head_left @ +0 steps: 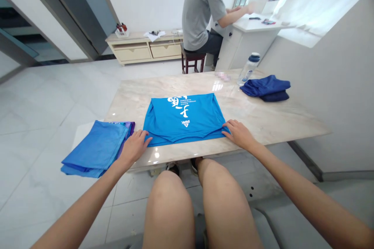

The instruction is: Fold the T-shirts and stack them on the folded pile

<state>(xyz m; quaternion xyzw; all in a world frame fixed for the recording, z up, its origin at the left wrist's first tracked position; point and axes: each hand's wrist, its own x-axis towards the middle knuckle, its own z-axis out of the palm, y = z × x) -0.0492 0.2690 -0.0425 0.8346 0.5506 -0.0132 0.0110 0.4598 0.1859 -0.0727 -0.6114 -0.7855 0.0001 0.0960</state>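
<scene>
A bright blue T-shirt lies folded into a wide rectangle on the marble-look table. White lettering and a logo show on its upper layer, and its neckline curves along the side nearest me. My left hand grips the shirt's near left corner between thumb and fingers. At the near right corner, my right hand has its thumb and fingers on the fabric edge. Beside my left forearm, a stack of folded blue clothes rests at the table's left end, with some purple showing at its side.
A clear water bottle with a dark blue cap stands behind a crumpled navy garment at the right. Beyond the table, a person in grey sits on a stool by a white desk. A low cabinet lines the wall.
</scene>
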